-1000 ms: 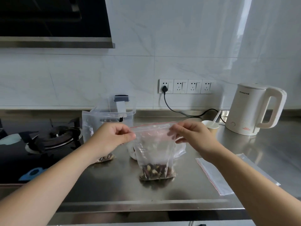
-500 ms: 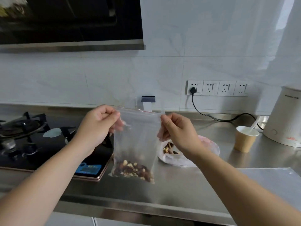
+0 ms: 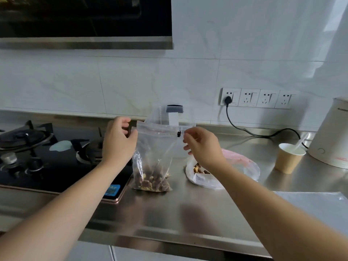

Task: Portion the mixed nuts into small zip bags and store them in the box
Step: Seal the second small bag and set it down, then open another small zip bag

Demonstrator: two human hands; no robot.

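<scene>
Bag (image 3: 152,157) of nuts, aloft half a second ago, now stands mid-frame on the counter (image 3: 188,210); left hand (image 3: 117,142) seemingly touches its top corner, fingers relaxed; right hand (image 3: 202,146) hovers, loosely curled, holding nothing; boxing comes next.

Even, soft daylight from the upper right; glare streaks on the steel counter (image 3: 188,219); wide-angle bending at edges; slight overall softness.
</scene>
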